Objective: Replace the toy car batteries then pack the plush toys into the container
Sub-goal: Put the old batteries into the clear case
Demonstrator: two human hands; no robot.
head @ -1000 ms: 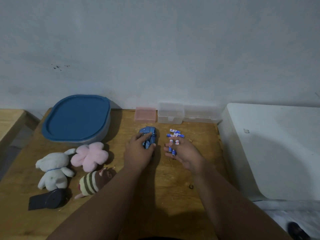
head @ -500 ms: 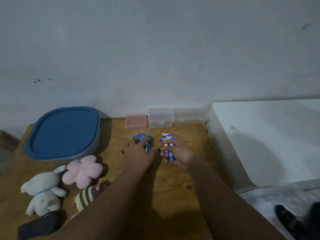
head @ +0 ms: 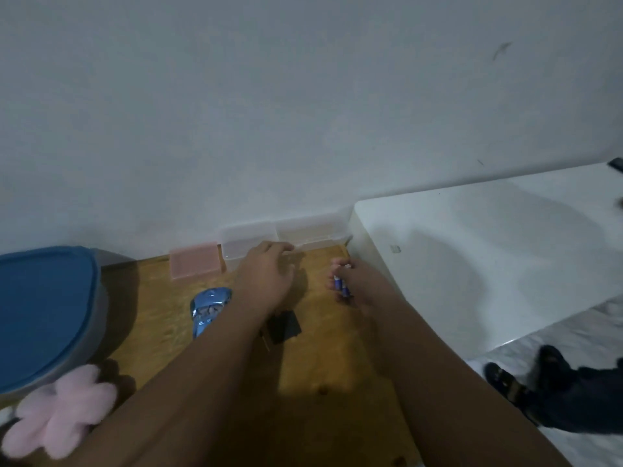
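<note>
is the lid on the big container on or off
On. The blue lid covers the grey container across its whole top, its rim wrapping the edge; no opening shows.

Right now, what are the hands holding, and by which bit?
The right hand grips small blue batteries, its fingers curled round their sides. The left hand holds nothing; its straight fingers reach to the clear box.

Bare hands (head: 266,274), bare forearms (head: 202,382), dark blue trouser leg (head: 586,399), dark strapped sandal (head: 505,382)
</note>
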